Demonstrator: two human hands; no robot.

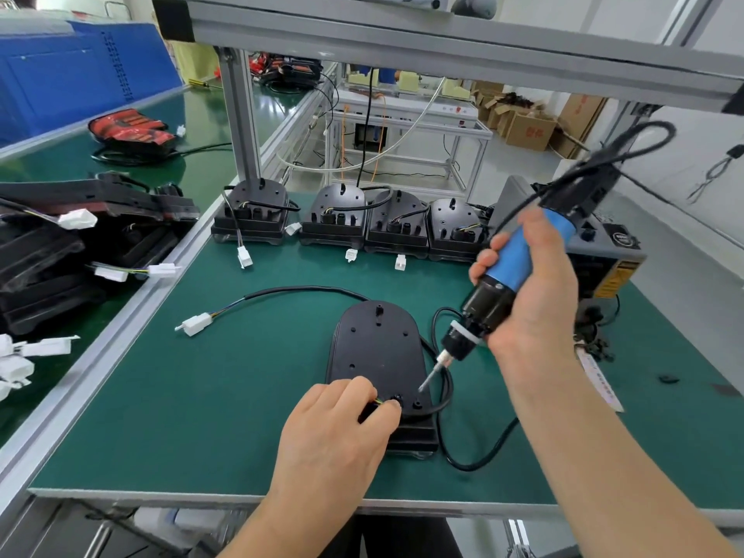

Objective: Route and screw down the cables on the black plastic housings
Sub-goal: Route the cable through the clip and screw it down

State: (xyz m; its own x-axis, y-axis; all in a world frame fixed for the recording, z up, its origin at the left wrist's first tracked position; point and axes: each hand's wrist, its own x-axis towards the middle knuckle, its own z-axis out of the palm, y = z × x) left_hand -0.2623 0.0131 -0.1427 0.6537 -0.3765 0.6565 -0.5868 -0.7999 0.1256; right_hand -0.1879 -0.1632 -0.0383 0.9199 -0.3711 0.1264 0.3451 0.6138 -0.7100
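Observation:
A black plastic housing [376, 344] lies flat on the green mat in front of me. Its black cable [298, 290] arcs away over the top to a white connector [196, 324] on the left; another loop of cable [445, 396] curls round its right side. My left hand [338, 432] rests on the housing's near end, fingers pinching the coloured wires beside a round cable clamp [397, 397]. My right hand [531, 283] grips a blue-and-black electric screwdriver [507, 275], tilted, with its bit tip [422, 387] hovering just above the housing near the clamp.
Several more housings [392, 225] with white plugs stand in a row at the mat's far edge. A grey power box [604, 251] sits at the right. Stacked black parts [60, 251] fill the conveyor to the left. An aluminium frame [241, 114] rises behind.

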